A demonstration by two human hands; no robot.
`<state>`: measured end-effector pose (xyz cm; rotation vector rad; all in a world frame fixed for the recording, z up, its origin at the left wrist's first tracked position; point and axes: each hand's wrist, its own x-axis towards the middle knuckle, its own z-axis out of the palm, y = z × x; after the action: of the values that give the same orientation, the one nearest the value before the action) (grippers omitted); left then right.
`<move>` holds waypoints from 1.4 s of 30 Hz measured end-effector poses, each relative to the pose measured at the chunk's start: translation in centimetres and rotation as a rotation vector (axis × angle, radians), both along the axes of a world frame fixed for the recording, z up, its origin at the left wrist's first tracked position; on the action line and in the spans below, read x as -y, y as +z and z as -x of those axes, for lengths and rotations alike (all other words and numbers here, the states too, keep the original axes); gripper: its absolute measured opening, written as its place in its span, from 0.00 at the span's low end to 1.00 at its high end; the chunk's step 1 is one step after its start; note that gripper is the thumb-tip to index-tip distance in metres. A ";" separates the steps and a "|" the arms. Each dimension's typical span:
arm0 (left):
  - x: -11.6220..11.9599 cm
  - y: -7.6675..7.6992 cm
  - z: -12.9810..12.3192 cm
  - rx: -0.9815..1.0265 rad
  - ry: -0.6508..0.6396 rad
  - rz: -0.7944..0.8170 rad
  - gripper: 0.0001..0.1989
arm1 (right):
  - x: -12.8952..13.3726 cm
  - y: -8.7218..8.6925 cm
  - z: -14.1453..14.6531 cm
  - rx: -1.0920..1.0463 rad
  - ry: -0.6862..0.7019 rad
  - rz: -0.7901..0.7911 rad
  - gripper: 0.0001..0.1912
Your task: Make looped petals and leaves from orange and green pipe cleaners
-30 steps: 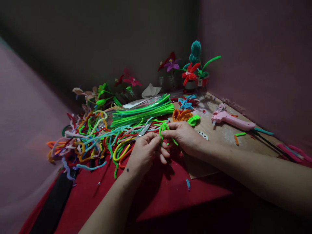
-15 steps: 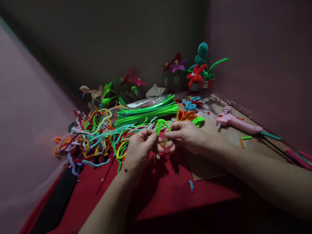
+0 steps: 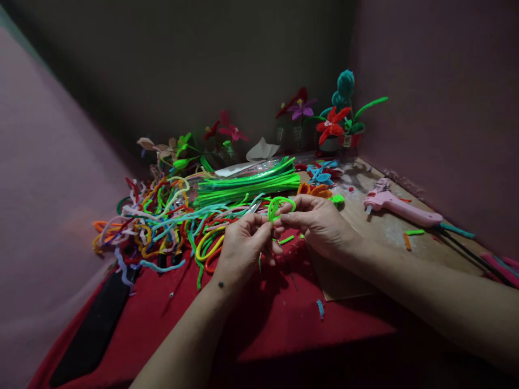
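Observation:
Both hands pinch a bright green pipe cleaner (image 3: 279, 203) bent into loops, held up over the red cloth. My left hand (image 3: 248, 243) grips its lower left side between thumb and forefinger. On its right side, my right hand (image 3: 320, 219) has thumb and forefinger closed on a loop. A short green end sticks out beneath the fingers. Just behind the hands, a scissor blade (image 3: 254, 208) shows among loose pipe cleaners. Further back lies a bundle of green pipe cleaners (image 3: 247, 183) in clear plastic.
A tangle of coloured pipe cleaners (image 3: 150, 221) spreads at the left. At the right, a pink glue gun (image 3: 401, 208) lies on a brown board (image 3: 385, 243). Potted pipe-cleaner flowers (image 3: 333, 127) stand at the back. A long black object (image 3: 95, 329) lies at the front left.
The green loops have tilted over to the right between my fingers. The whole view has shifted slightly, and more of the scissor blade shows behind my left hand.

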<state>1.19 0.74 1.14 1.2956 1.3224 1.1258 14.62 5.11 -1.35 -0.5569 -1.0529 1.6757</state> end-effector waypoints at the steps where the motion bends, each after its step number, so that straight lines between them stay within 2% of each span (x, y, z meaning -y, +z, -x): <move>1: 0.0 0.0 0.0 -0.004 -0.004 0.005 0.09 | 0.0 -0.2 0.0 0.014 -0.016 -0.022 0.07; 6: 0.1 0.0 -0.2 -0.025 -0.017 0.010 0.09 | 0.0 -0.3 0.0 0.099 -0.069 -0.166 0.04; 12: 0.2 0.0 -0.3 -0.018 0.012 -0.007 0.06 | 0.3 -0.1 -0.3 0.359 -0.240 -0.453 0.02; 15: 0.3 0.0 -0.5 -0.013 0.036 -0.019 0.06 | 0.6 -0.1 -0.2 0.472 -0.294 -0.531 0.03; 18: 0.4 -0.2 -0.7 -0.020 0.050 -0.034 0.06 | 0.7 -0.2 -0.1 0.473 -0.279 -0.492 0.04; 21: 0.4 -0.3 -0.8 -0.041 0.071 -0.064 0.05 | 0.5 -0.1 0.0 0.352 -0.152 -0.335 0.02; 23: 0.3 -0.3 -0.8 -0.047 0.082 -0.078 0.04 | 0.3 0.0 -0.1 0.256 -0.056 -0.230 0.05; 26: 0.2 -0.2 -0.7 -0.052 0.103 -0.097 0.03 | 0.2 0.6 -0.4 0.187 0.029 -0.148 0.07; 31: 0.2 -0.2 -0.5 -0.002 0.120 -0.108 0.05 | 0.2 1.1 -0.5 0.216 0.034 -0.032 0.11; 34: 0.3 -0.2 -0.4 0.040 0.090 -0.085 0.09 | 0.0 0.8 -0.4 0.248 0.018 -0.028 0.13; 42: -0.2 -0.5 0.0 0.197 0.044 -0.069 0.10 | 0.0 0.5 -0.5 0.316 -0.007 -0.179 0.13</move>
<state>1.16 0.92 0.67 1.1764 1.1801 1.3055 15.08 5.14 -0.89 -0.7213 -1.4113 1.4982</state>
